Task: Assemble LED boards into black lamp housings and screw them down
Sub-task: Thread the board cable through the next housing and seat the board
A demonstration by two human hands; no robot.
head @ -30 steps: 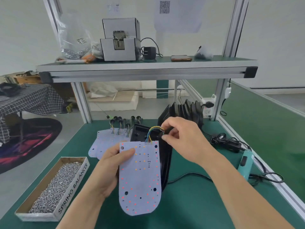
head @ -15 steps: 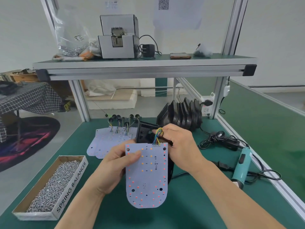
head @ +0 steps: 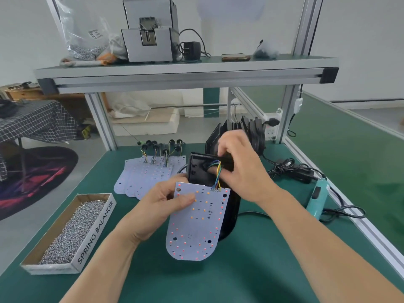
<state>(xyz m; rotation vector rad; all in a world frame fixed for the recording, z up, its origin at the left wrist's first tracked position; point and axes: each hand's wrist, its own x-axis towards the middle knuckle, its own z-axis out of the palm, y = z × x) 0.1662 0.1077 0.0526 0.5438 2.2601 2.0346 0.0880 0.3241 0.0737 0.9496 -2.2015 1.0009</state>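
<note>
My left hand (head: pixel 161 206) grips a white LED board (head: pixel 196 224) by its left edge, thumb on the front face, holding it over the green bench. Behind the board stands a black lamp housing (head: pixel 197 169), tilted up. Coloured wires (head: pixel 217 173) run from the board's top edge into the housing. My right hand (head: pixel 240 169) curls around the housing's top, with a thumb pressing the wires' black plug inside it. The housing's lower half is hidden behind the board.
A pile of spare LED boards (head: pixel 144 176) with wired plugs lies behind. A row of black housings (head: pixel 251 132) stands at the back right. A cardboard box of screws (head: pixel 70 232) sits at the left. A teal electric screwdriver (head: pixel 317 197) with cables lies at the right.
The board and housing have come lower and nearer the bench. My right hand moved from pinching the wires to reaching into the housing's top with the plug.
</note>
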